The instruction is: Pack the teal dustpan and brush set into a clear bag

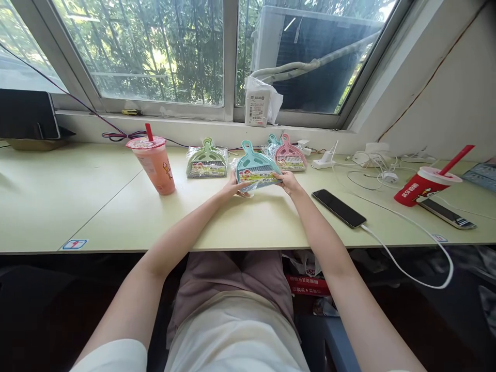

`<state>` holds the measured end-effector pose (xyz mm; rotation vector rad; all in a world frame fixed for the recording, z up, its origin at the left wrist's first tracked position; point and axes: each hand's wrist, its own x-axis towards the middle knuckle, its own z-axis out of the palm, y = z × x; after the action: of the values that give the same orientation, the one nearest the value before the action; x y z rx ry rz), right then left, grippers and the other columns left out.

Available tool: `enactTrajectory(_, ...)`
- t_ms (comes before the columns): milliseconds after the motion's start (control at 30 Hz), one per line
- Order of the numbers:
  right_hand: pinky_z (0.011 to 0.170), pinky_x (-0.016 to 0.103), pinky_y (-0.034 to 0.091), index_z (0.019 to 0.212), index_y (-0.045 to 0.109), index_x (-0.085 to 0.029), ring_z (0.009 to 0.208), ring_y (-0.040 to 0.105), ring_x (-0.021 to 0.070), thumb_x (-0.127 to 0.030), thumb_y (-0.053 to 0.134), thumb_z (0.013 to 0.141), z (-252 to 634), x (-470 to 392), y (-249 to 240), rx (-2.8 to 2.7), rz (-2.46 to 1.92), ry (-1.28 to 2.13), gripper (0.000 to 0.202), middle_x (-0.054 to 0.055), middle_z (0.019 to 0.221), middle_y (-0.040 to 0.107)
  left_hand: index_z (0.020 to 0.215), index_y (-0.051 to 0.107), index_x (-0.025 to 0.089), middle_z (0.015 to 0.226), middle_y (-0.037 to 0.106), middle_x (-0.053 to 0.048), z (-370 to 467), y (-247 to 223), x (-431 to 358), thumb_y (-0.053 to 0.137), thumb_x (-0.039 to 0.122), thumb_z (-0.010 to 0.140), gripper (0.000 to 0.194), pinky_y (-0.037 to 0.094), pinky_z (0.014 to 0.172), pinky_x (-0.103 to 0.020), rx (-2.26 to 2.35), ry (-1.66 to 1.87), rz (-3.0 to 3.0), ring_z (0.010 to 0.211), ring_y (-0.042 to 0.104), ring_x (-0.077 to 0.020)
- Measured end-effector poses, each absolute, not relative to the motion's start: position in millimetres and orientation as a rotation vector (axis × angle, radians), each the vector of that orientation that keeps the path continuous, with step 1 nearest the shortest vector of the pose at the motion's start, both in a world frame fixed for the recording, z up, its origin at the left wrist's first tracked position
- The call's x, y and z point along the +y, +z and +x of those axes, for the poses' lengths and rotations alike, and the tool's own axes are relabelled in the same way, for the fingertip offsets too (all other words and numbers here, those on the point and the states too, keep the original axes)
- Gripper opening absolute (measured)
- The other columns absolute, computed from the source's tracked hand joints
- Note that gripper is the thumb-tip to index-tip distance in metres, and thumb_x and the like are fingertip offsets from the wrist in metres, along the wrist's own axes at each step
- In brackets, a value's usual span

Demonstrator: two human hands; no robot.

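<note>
Both of my hands hold a blue dustpan-and-brush set (256, 168) in clear wrapping, tilted above the table. My left hand (235, 186) grips its lower left corner, and my right hand (287, 182) pinches its lower right edge. To the left lies a wrapped green dustpan set (207, 161). Behind the held set, on the right, a pink dustpan set (289, 155) lies beside another blue one (273, 142), which is partly hidden.
An orange drink cup (157, 168) stands left on the table (112, 217). To the right are a black phone (339, 207) on a white cable, a red cup (420, 187), another phone (445, 213) and tangled cables. A white box (257, 107) sits on the windowsill.
</note>
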<state>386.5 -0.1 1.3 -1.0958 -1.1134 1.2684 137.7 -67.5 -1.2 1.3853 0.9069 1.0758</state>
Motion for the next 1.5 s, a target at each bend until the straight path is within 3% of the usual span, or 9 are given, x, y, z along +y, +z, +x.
enactTrajectory(100, 0.067, 0.03, 0.061, 0.073, 0.066, -0.016, 0.068, 0.065, 0.0148, -0.019, 0.083, 0.064, 385.7, 2.9, 2.1, -1.014, -1.121, 1.189, 0.02, 0.002, 0.069, 0.067, 0.157, 0.011, 0.03, 0.137, 0.057, -0.021, 140.7, -2.4, -68.3, 0.077, 0.044, 0.078, 0.104, 0.06, 0.068, -0.033, 0.873, 1.056, 1.43, 0.073, 0.072, -0.0174)
enactTrajectory(267, 0.073, 0.035, 0.061, 0.076, 0.064, -0.017, 0.073, 0.065, 0.0163, -0.026, 0.081, 0.066, 377.8, 2.6, -3.8, -0.988, -1.131, 1.074, 0.022, 0.002, 0.072, 0.065, 0.159, 0.009, 0.03, 0.145, 0.051, -0.022, 149.0, -10.9, -71.0, 0.093, 0.019, 0.049, 0.139, 0.057, 0.078, -0.028, 0.983, 1.249, 1.63, 0.076, 0.07, -0.0134)
enactTrajectory(500, 0.077, 0.037, 0.059, 0.083, 0.064, -0.018, 0.085, 0.066, 0.0198, -0.046, 0.079, 0.065, 362.0, -12.7, -3.2, -1.217, -1.068, 1.034, 0.037, 0.005, 0.083, 0.068, 0.152, 0.031, 0.025, 0.131, 0.061, -0.014, 149.5, -10.9, -61.4, 0.068, 0.03, 0.087, 0.075, 0.059, 0.063, -0.027, 1.232, 1.441, 1.323, 0.057, 0.064, -0.0087)
enactTrajectory(633, 0.079, 0.038, 0.059, 0.084, 0.065, -0.018, 0.088, 0.067, 0.0207, -0.051, 0.082, 0.059, 352.3, -18.5, -2.9, -1.213, -1.043, 1.087, 0.044, 0.005, 0.086, 0.069, 0.115, 0.057, 0.013, 0.094, 0.063, -0.005, 142.6, -6.7, -55.2, 0.062, 0.035, 0.091, 0.033, 0.058, 0.051, -0.026, 1.253, 1.446, 1.158, 0.047, 0.06, -0.0081)
enactTrajectory(767, 0.079, 0.038, 0.06, 0.082, 0.064, -0.018, 0.087, 0.068, 0.0212, -0.049, 0.085, 0.057, 348.4, -16.9, -3.8, -1.151, -1.039, 1.157, 0.045, 0.005, 0.086, 0.07, 0.103, 0.054, 0.015, 0.079, 0.057, 0.0, 146.0, -6.8, -54.0, 0.059, 0.042, 0.092, 0.029, 0.053, 0.043, -0.024, 1.282, 1.466, 1.086, 0.042, 0.06, -0.01)
enactTrajectory(1000, 0.073, 0.038, 0.064, 0.096, 0.064, -0.022, 0.096, 0.068, 0.0231, -0.045, 0.078, 0.071, 354.4, -20.7, -4.8, -1.268, -1.024, 1.224, 0.036, 0.007, 0.102, 0.07, 0.106, 0.051, 0.019, 0.075, 0.058, 0.002, 147.4, -9.1, -58.7, 0.049, 0.042, 0.096, 0.025, 0.046, 0.041, -0.021, 1.297, 1.487, 1.258, 0.04, 0.058, -0.0095)
enactTrajectory(1100, 0.067, 0.034, 0.063, 0.103, 0.065, -0.024, 0.103, 0.066, 0.025, -0.048, 0.081, 0.067, 351.2, -24.2, -8.4, -1.291, -1.049, 1.174, 0.046, 0.008, 0.111, 0.07, 0.109, 0.052, 0.019, 0.073, 0.058, 0.002, 144.8, -8.5, -59.8, 0.049, 0.043, 0.096, 0.027, 0.045, 0.041, -0.021, 1.336, 1.467, 1.312, 0.04, 0.057, -0.0096)
enactTrajectory(1267, 0.071, 0.033, 0.056, 0.084, 0.067, -0.016, 0.085, 0.067, 0.0236, -0.054, 0.089, 0.049, 344.8, -21.5, -12.4, -1.222, -1.197, 1.029, 0.056, 0.008, 0.088, 0.072, 0.105, 0.052, 0.018, 0.072, 0.057, 0.003, 145.8, -6.3, -60.0, 0.05, 0.036, 0.093, 0.022, 0.046, 0.041, -0.021, 1.352, 1.39, 1.284, 0.04, 0.057, -0.0091)
enactTrajectory(1500, 0.073, 0.034, 0.054, 0.073, 0.068, -0.017, 0.075, 0.065, 0.0211, -0.046, 0.09, 0.048, 337.3, -18.7, -6.3, -1.13, -1.103, 1.062, 0.044, 0.002, 0.07, 0.069, 0.107, 0.051, 0.016, 0.069, 0.055, 0.005, 144.6, -4.6, -59.7, 0.051, 0.034, 0.085, 0.028, 0.05, 0.042, -0.024, 1.302, 1.417, 1.209, 0.041, 0.058, -0.0107)
